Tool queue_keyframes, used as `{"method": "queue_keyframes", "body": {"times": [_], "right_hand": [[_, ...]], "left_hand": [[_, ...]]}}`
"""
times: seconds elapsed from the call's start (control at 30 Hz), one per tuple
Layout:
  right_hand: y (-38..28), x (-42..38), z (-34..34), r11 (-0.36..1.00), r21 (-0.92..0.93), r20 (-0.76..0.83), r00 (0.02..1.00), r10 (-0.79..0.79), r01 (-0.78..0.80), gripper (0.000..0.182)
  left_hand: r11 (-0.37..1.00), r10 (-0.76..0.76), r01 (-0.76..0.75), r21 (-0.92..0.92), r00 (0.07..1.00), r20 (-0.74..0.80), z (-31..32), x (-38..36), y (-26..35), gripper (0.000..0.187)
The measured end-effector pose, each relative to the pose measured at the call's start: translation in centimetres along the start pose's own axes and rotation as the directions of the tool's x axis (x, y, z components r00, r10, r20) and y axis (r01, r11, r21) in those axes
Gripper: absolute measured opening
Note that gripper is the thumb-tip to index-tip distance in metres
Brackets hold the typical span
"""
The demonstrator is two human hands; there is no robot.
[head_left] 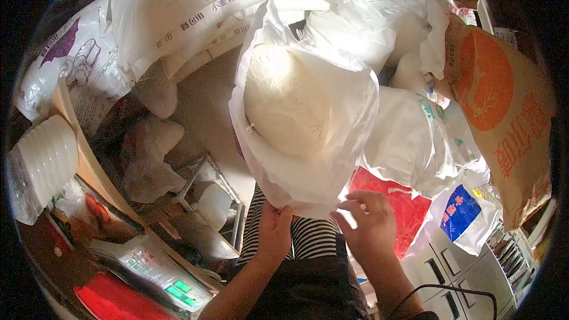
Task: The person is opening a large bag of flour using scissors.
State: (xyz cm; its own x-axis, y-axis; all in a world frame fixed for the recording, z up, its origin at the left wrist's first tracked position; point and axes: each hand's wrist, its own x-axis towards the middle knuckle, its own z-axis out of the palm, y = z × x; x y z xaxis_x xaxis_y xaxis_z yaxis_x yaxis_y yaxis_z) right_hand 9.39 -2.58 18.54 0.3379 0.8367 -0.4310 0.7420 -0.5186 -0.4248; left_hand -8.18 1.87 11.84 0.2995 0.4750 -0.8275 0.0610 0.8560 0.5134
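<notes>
A large white sack [355, 101] stands with its mouth open in front of me, its plastic liner folded outward. Pale flour-like powder [284, 101] is heaped inside, brightly lit at the top. At the near rim, my left hand [275, 228] is closed, its thumb and fingers pinching the sack's edge. My right hand [368, 225] is at the same rim further right, its thumb and finger curved together at the edge, with a bright gap between them. Where its fingertips meet the sack is hard to make out.
Printed white flour sacks [207, 9] are stacked at the back. A brown paper sack [498, 118] and a white bag [409, 136] stand right. Stacked plastic tubs [44, 160] and a wooden shelf edge [98, 172] line the left. White drawers [456, 272] are at lower right.
</notes>
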Motion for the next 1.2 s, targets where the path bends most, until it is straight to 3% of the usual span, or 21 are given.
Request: {"method": "queue_keyframes", "body": {"times": [0.07, 0.17, 0.27, 0.57, 0.67, 0.8, 0.97, 1.0, 1.1, 1.13, 1.2], "right_hand": [[-1.2, 0.8, 0.2, 0.99, 0.006, 0.041, 0.989, -0.139, 0.139, 0.021], [-1.2, 0.6, 0.7, 0.984, -0.126, 0.036, 0.992, -0.122, 0.125, 0.025], [-0.7, 0.7, 0.6, 0.975, -0.193, 0.048, 0.994, -0.098, 0.106, 0.025], [1.7, 0.2, 1.8, 0.998, 0.055, -0.028, 1.0, -0.009, 0.011, 0.018], [2.8, -0.1, 2.4, 0.968, 0.211, -0.108, 0.981, 0.161, -0.136, 0.016], [3.4, -0.3, 1.3, 0.929, 0.241, -0.154, 0.934, 0.322, -0.28, 0.014], [3.5, -0.9, 1.3, 0.969, 0.129, -0.166, 0.959, 0.231, -0.211, 0.014], [3.1, -0.8, 1.1, 0.973, 0.109, -0.15, 0.964, 0.218, -0.203, 0.014], [1.5, 0.9, 0.4, 0.975, 0.15, -0.127, 0.974, 0.185, -0.166, 0.017], [0.5, 1.7, -0.1, 0.971, 0.206, -0.162, 0.974, 0.156, -0.121, 0.019], [-1.1, 4.2, 0.1, 0.946, 0.312, -0.302, 0.953, 0.016, 0.083, 0.018]], "left_hand": [[1.0, 0.006, -0.006, 0.009, 1.0, -0.008, -0.1, -0.1, 0.0, 0.042], [0.998, 0.033, -0.035, 0.059, 0.999, 0.038, -0.6, 0.1, -0.6, 0.036], [1.0, 0.01, -0.01, -0.014, 1.0, 0.016, 0.0, -0.1, 0.0, 0.036], [0.998, 0.051, -0.052, 0.031, 0.998, 0.041, -0.8, -0.2, -0.6, 0.039], [0.988, 0.09, -0.091, 0.125, 0.996, 0.011, -0.8, -0.4, -0.2, 0.04], [0.956, 0.094, -0.105, 0.275, 0.994, 0.052, -1.7, -0.6, 0.9, 0.04], [0.916, 0.052, -0.079, 0.394, 0.995, 0.079, -2.5, 0.3, 1.6, 0.038], [0.936, -0.005, -0.018, 0.351, 0.998, 0.066, -1.4, 0.0, 3.4, 0.036], [0.77, -0.103, 0.135, 0.624, 0.991, -0.087, -1.5, 1.8, 5.3, 0.033], [0.826, 0.133, -0.089, 0.556, 0.99, -0.039, -1.7, 2.7, 5.2, 0.031], [0.838, 0.288, -0.183, 0.515, 0.949, -0.131, -1.7, 4.5, 6.2, 0.028]]}}
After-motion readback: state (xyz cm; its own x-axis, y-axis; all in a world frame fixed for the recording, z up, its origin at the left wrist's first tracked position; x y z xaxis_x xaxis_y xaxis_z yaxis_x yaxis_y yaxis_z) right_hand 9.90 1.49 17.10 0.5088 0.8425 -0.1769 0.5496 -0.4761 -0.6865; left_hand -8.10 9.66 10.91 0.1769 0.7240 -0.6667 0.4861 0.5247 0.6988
